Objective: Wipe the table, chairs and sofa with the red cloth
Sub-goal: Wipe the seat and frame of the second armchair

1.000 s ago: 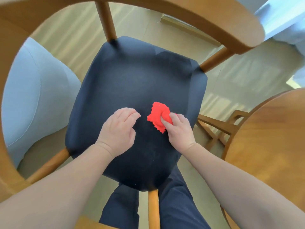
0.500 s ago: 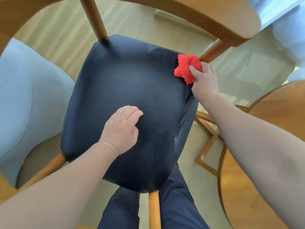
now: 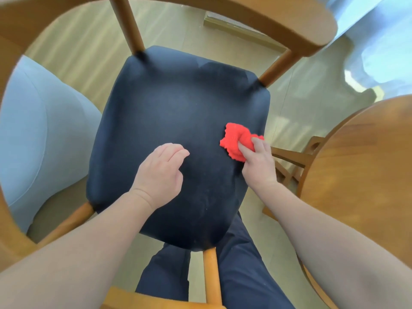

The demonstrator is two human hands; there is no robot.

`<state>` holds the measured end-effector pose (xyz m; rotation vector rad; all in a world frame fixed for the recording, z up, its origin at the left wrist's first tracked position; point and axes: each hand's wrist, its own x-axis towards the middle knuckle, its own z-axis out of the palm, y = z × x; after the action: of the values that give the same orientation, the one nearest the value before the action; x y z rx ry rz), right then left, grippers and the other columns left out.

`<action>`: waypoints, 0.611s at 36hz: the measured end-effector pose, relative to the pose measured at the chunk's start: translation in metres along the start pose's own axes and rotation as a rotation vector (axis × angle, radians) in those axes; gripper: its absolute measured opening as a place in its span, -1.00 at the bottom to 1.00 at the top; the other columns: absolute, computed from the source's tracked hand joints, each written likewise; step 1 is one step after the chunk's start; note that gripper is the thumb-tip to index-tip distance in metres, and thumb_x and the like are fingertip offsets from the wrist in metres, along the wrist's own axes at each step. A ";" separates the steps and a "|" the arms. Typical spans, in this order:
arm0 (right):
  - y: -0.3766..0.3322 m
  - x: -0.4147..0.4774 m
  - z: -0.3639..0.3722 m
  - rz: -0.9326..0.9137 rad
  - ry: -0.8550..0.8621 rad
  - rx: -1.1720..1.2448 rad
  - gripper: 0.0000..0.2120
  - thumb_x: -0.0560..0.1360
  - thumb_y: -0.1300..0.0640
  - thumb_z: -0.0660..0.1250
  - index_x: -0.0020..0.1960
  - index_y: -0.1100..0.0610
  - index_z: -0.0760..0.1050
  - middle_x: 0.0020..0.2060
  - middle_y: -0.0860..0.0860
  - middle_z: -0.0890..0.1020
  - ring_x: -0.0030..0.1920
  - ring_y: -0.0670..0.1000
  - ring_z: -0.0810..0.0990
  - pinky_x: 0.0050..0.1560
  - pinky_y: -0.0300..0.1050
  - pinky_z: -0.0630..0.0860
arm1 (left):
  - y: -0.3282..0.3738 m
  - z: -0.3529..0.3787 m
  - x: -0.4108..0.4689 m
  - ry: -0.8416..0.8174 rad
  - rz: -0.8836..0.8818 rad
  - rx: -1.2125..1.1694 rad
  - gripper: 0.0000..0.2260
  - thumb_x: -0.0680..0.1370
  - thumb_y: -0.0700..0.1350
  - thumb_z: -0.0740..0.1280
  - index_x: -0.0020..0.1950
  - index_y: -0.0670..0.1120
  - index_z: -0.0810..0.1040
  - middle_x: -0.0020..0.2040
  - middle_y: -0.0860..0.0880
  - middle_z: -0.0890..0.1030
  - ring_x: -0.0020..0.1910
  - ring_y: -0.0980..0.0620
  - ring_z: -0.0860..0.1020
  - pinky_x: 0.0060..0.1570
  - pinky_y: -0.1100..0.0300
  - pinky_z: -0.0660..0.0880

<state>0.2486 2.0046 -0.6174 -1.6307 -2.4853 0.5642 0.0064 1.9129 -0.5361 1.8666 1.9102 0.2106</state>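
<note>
A wooden chair with a dark navy seat (image 3: pixel 174 112) fills the middle of the view, seen from above. My right hand (image 3: pixel 259 162) grips the crumpled red cloth (image 3: pixel 236 139) and presses it on the seat near its right edge. My left hand (image 3: pixel 159 173) rests on the middle of the seat with fingers loosely curled and nothing in it. The chair's curved wooden backrest (image 3: pixel 256 14) arcs across the top and down the left side.
A round wooden table (image 3: pixel 365 170) stands at the right, with a second wooden chair's frame (image 3: pixel 292 157) tucked under it. A light blue sofa cushion (image 3: pixel 38 134) lies at the left. White curtains (image 3: pixel 379 41) hang at the top right. My dark trouser legs (image 3: pixel 240 268) show below the seat.
My right hand swept the red cloth from the seat's middle to its far right corner, then back along the right edge toward me. My left hand stayed on the seat.
</note>
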 end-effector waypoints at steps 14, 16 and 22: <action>-0.047 -0.130 -0.010 0.311 -0.380 0.351 -0.63 0.53 0.36 0.24 0.27 0.09 0.55 0.23 0.00 0.49 0.23 0.01 0.43 0.24 -0.30 0.28 | 0.015 0.001 -0.049 -0.009 0.106 -0.060 -0.63 0.36 -0.28 0.24 0.16 -0.19 0.57 0.11 -0.08 0.58 0.09 -0.12 0.55 0.09 0.09 0.49; -0.056 -0.120 -0.032 0.407 -0.460 0.549 -0.66 0.56 0.33 0.18 0.27 0.13 0.53 0.15 -0.03 0.55 0.12 -0.10 0.47 0.16 -0.30 0.35 | 0.018 0.001 -0.060 -0.029 0.127 -0.070 -0.62 0.38 -0.28 0.27 0.19 -0.17 0.55 0.14 -0.07 0.57 0.12 -0.10 0.53 0.12 0.10 0.47; -0.095 -0.078 -0.081 0.607 -0.647 1.349 -0.71 0.58 0.38 0.14 0.10 0.10 0.55 -0.05 0.04 0.65 -0.04 0.01 0.60 0.11 -0.07 0.52 | 0.014 -0.009 -0.077 -0.123 0.081 -0.245 -0.32 0.41 -0.09 0.42 0.48 -0.06 0.22 0.44 -0.03 0.32 0.42 0.03 0.28 0.40 0.17 0.21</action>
<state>0.2236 1.9204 -0.4994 -1.5162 -0.9743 2.3830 0.0137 1.8403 -0.5059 1.7516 1.6489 0.3323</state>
